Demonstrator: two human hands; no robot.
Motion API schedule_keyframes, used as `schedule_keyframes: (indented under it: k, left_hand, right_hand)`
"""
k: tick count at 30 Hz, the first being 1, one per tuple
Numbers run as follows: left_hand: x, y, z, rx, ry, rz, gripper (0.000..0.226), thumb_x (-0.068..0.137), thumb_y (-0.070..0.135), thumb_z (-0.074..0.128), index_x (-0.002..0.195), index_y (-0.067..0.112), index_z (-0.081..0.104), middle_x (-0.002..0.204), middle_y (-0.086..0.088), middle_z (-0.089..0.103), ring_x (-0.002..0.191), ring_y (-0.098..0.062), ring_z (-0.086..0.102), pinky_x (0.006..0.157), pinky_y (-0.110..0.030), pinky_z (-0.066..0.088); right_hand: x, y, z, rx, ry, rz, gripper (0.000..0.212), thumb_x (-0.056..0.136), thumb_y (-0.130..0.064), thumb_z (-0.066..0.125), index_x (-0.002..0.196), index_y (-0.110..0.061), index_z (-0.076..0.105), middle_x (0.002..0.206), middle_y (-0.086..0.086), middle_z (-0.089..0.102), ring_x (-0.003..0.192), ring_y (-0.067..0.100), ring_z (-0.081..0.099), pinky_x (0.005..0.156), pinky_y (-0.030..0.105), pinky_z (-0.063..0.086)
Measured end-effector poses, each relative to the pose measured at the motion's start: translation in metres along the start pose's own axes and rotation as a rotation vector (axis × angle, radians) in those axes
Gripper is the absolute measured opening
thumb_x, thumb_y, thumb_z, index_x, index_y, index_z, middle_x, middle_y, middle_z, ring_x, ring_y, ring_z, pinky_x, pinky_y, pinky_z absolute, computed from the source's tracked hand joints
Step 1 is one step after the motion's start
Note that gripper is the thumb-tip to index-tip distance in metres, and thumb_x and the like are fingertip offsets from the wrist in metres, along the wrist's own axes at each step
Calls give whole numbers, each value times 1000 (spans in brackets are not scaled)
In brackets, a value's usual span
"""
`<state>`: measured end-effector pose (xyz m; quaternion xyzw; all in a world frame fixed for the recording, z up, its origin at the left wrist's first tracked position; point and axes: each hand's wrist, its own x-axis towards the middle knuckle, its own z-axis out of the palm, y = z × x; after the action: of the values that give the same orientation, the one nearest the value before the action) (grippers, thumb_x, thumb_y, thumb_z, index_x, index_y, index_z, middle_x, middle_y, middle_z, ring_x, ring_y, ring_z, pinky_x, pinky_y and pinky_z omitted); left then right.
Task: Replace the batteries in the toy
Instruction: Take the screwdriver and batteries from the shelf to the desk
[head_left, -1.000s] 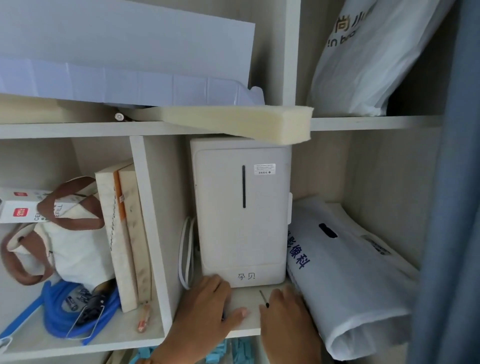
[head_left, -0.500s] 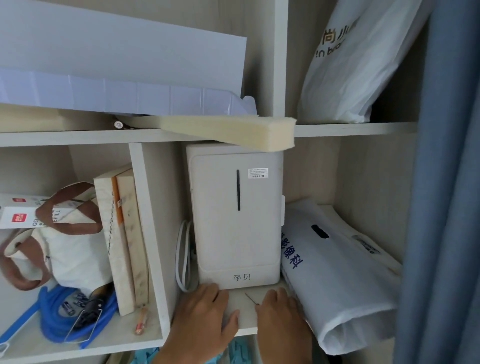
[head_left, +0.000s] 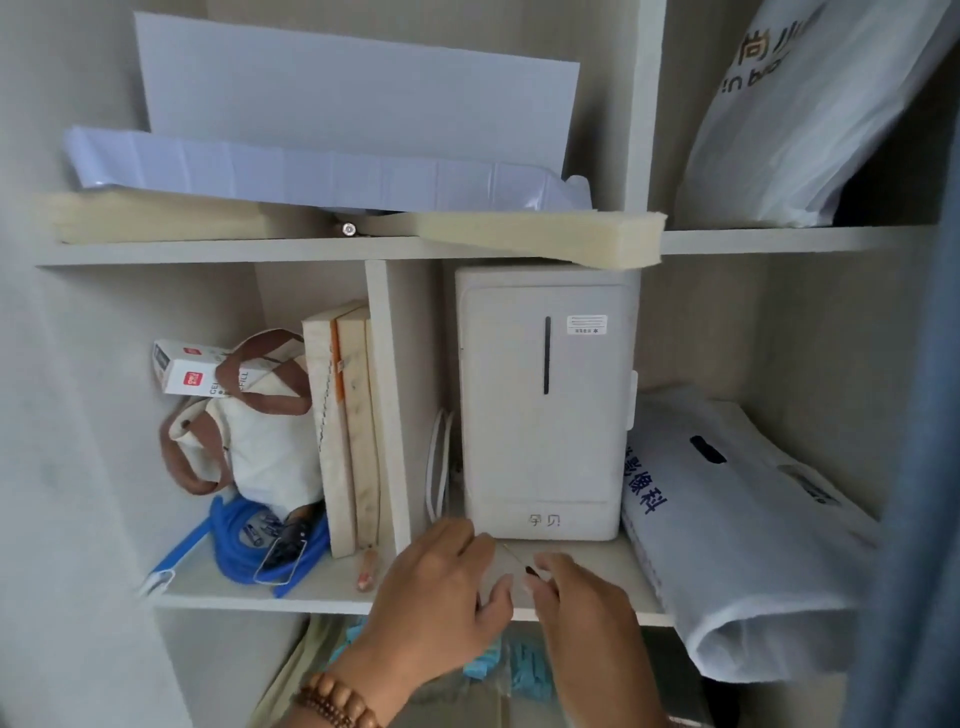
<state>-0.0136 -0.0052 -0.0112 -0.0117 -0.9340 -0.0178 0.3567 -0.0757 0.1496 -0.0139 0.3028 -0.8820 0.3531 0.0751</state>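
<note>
My left hand lies palm down on the shelf board, just in front of a white upright appliance. Its fingers are bent, and whatever may be under the palm is hidden. My right hand is beside it, pinching a thin metal tool with a dark grip whose shaft points up and left toward the appliance's base. A teal object shows below the shelf edge between my wrists, mostly covered. No toy is clearly visible.
A white plastic bag lies right of the appliance, with a white cable on the appliance's left. The left compartment holds upright boards, a canvas bag and a blue hose coil. Foam overhangs the shelf above.
The view has drawn back and shifted right, so more of the left compartment and my beaded left wrist show. Both hands stay on the shelf; the thin tool is held a little higher.
</note>
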Motion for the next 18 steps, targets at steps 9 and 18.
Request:
schedule_keyframes:
  k: [9,18]
  left_hand:
    - [-75,-16,-87,126,29,-149,25,79,31,67,71,13,51,76,-1,47,72,-18,49,60,-26,44]
    - [-189,-64,-192,316,67,-354,28,77,34,69,70,14,50,73,2,46,69,-15,47,56,-20,37]
  right_hand:
    - [-30,-58,45,116,57,-313,14,85,-39,69,82,-29,61,50,-8,59,51,21,65,44,31,44]
    - [-85,-176,102,173,-118,-522,16,82,-38,78,83,-30,64,57,-8,69,59,24,70,47,34,49]
